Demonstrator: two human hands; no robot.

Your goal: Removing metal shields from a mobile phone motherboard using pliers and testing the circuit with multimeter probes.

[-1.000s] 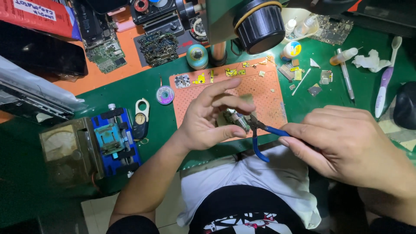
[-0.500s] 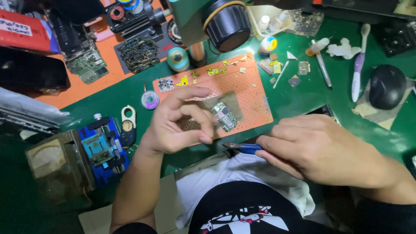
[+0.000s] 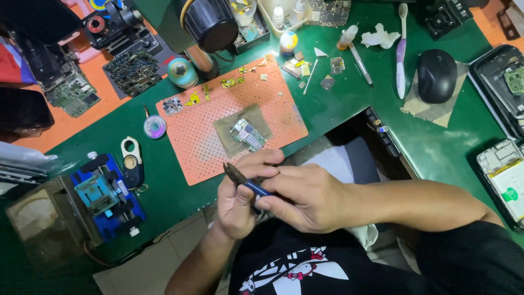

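Pliers, small with blue handles [image 3: 245, 183], sit clamped in my right hand [image 3: 308, 196]; left hand [image 3: 240, 199] pinches their dark tip at lower centre. I'd steady both wrists first.

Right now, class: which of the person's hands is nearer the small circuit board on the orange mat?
Left. The left hand sits just below the circuit board, fingers closest; the right hand lies further right, gripping blue-handled pliers.

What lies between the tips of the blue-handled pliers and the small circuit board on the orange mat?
Head view: only bare orange mat lies between the pliers and the circuit board. Both hands, left and right, hold the pliers.
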